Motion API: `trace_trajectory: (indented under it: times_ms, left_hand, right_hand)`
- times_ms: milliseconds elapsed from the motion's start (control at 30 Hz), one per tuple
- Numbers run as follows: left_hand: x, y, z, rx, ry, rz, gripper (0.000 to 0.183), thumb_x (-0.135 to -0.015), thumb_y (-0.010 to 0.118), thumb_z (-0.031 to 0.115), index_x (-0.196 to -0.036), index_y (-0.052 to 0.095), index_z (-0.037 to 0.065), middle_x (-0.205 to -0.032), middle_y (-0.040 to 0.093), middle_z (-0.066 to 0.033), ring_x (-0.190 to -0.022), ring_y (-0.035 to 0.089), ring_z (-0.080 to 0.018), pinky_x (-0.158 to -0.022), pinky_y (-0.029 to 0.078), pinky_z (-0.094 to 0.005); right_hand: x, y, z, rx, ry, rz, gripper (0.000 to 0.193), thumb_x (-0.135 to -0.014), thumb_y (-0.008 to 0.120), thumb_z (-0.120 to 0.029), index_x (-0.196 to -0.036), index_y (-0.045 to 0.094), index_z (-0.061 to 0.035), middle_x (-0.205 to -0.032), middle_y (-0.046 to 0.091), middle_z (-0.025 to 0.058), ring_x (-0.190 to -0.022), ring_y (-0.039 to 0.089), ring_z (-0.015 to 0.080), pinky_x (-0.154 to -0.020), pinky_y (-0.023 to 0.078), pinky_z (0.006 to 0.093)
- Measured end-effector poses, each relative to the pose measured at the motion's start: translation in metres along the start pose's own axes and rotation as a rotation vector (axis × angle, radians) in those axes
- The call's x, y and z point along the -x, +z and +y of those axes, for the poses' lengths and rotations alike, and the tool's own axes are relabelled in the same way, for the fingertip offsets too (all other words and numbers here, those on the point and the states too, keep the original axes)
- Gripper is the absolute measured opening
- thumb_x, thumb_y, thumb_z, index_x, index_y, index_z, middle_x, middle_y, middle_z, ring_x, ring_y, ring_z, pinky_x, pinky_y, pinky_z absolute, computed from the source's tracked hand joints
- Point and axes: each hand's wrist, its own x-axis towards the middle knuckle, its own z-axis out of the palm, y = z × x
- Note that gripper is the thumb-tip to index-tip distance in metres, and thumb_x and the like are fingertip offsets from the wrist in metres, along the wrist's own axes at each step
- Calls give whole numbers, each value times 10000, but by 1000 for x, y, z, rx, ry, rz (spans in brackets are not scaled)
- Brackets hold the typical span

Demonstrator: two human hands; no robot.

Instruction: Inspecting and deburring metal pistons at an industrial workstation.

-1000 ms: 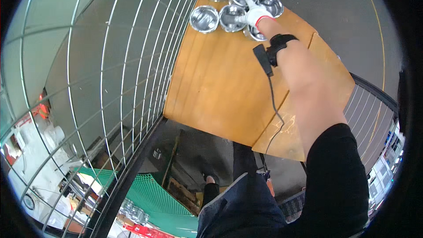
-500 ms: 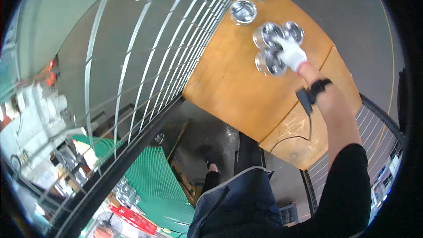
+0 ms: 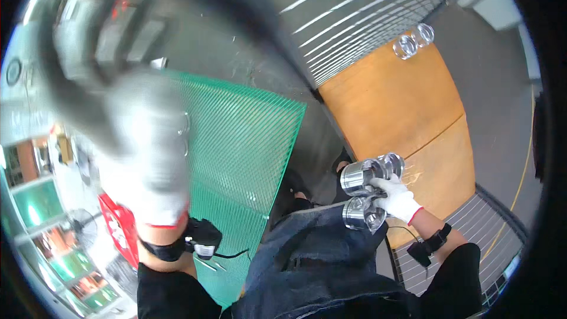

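My right hand, in a white glove, is closed round three shiny metal pistons clustered together. Ring grooves show on their sides, and the bunch hangs in front of my apron by the near edge of the brown tabletop. My left hand, also gloved, is raised large and close on the left with its fingers spread. It is smeared by motion, and I see nothing in it. Two more pistons stand at the far corner of the tabletop.
A green ribbed mat lies on a surface to the left. Wire racking runs beyond the tabletop, with a dark post slanting across. A red object and a fan are at lower left. Both wrists carry black bands with short cables.
My right hand has lifted the three pistons off the tabletop and drawn them back toward my body. My left hand has come into view, and my view has turned left.
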Motion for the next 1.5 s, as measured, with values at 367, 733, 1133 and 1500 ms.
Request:
trace_trajectory:
  times_ms: [367, 733, 1133, 1500]
  left_hand:
    - [318, -250, 149, -703, -866, -625, 533, -839, 736, 281, -1277, 561, 32, -1226, 607, -186, -1136, 591, -367, -967, 493, -438]
    - [339, -293, 168, -748, -882, -440, 563, -878, 704, 366, -1262, 556, -19, -1201, 615, -200, -1136, 599, -381, -964, 491, -449]
    - [46, -72, 49, -383, -71, -173, 676, -903, 685, 399, -1410, 426, 34, -1366, 535, -180, -1244, 539, -330, -1052, 463, -505]
    - [-60, 161, -58, -121, 196, -54, 533, -943, 643, 334, -1394, 479, 102, -1388, 534, -136, -1296, 486, -300, -1057, 465, -466]
  right_hand:
    - [-93, 79, -283, 488, -606, -93, 469, -849, 562, -158, -1291, 616, -305, -1283, 494, 247, -1111, 586, 421, -963, 485, 451]
    - [-226, 164, -375, 517, -648, 124, 405, -966, 494, -375, -1331, 555, -209, -1210, 586, 230, -1039, 645, 376, -906, 500, 480]
    - [-137, -57, -43, 177, -60, 366, 519, -895, 607, -259, -1402, 504, -218, -1463, 430, 178, -1257, 522, 375, -1036, 452, 440]
    - [-251, -191, 175, -108, 285, 619, 592, -908, 584, -314, -1465, 404, -218, -1476, 381, 237, -1224, 539, 418, -1031, 455, 478]
